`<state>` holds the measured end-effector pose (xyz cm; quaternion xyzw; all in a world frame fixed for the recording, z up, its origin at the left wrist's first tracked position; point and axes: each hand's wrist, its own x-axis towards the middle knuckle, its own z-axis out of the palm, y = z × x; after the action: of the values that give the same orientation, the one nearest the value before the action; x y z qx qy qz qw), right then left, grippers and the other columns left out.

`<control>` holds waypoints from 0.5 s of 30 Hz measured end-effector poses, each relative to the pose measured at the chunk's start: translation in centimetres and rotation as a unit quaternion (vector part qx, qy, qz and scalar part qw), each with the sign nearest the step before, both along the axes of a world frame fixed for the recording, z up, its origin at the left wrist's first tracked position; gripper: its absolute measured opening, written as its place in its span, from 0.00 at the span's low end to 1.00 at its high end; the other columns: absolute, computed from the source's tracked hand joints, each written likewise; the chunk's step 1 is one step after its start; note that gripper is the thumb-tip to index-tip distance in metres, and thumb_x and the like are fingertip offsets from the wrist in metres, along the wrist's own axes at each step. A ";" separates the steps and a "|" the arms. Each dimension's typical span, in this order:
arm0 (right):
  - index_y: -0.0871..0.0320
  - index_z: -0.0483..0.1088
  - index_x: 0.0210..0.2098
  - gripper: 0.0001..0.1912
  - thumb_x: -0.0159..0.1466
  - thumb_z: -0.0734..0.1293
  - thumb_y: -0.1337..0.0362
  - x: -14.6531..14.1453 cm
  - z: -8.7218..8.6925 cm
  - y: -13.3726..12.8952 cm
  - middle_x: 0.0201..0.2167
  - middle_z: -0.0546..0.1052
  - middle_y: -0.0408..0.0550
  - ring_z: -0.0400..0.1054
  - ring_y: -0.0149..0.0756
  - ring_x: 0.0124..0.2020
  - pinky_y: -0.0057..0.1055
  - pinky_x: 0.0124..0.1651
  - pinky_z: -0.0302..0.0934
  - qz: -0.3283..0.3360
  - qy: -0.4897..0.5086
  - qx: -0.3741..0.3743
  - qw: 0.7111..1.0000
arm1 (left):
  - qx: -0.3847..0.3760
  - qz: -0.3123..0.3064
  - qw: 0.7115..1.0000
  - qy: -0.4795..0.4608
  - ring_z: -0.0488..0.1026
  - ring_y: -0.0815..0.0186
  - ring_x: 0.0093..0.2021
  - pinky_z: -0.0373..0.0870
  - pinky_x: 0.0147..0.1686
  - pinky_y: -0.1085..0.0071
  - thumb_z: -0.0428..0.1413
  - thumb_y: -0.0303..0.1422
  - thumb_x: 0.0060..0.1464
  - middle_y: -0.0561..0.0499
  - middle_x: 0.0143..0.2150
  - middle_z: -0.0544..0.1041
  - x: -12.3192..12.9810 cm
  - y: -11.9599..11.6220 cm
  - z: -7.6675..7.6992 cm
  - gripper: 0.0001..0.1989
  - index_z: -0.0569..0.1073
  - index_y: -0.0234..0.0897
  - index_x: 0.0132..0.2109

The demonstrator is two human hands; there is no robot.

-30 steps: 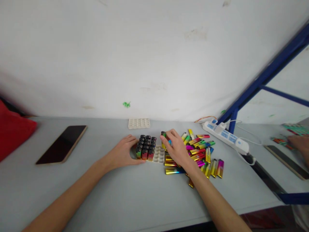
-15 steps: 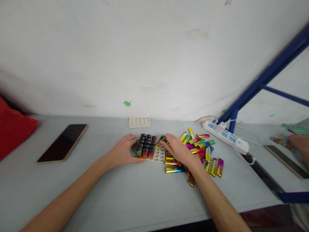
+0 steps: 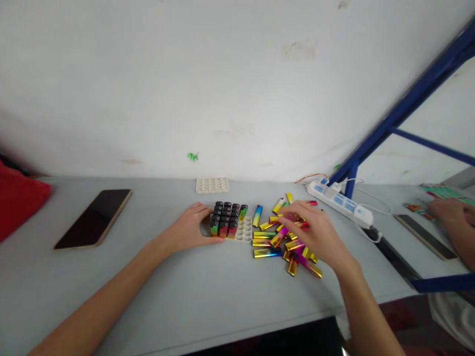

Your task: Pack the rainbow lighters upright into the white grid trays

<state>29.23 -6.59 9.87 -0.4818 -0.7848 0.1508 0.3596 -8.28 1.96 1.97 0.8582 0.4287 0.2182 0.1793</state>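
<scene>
Item: grey table [image 3: 193, 291], front edge nearest me.
Item: right hand [image 3: 315, 227], over the loose lighters [image 3: 279, 236]; grip spread, thumb apart from fingers, no lighter visible between them. Contact with the heap: cannot tell.
Item: loose lighters, foil-bright, lying crisscross right of the tray, partly hidden by the hand; a sizeable stock by my judgement, all unplaced.
Item: left hand [image 3: 191, 227], grip closed about the left end of the white cell tray [image 3: 244, 231], thumb at front, fingers behind.
Item: upright lighters [image 3: 223, 223], black-topped, standing in the tray: three filled columns at left, plus one green-and-yellow lighter [image 3: 243, 212] at the back of the next. Seemingly over half filled; uncovered cells at right remain.
Item: blue-and-yellow lighter [image 3: 257, 216], lying just right of the tray.
Item: second cell tray [image 3: 212, 186], farther back, near the wall [image 3: 237, 99], holding no lighters.
</scene>
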 end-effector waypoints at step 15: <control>0.48 0.83 0.56 0.10 0.80 0.70 0.64 -1.1 -7.3 -4.8 0.54 0.85 0.56 0.81 0.56 0.55 0.54 0.59 0.78 -0.022 -0.137 0.010 0.990 | -0.004 -0.002 1.000 0.005 0.80 0.45 0.47 0.79 0.52 0.50 0.73 0.63 0.52 0.44 0.43 0.83 0.3 -0.1 0.5 0.29 0.76 0.44 0.40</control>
<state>28.12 -11.39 2.55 -0.5112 -0.8173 0.0675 0.2570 -8.02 1.91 2.43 0.8591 0.4292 0.2118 0.1814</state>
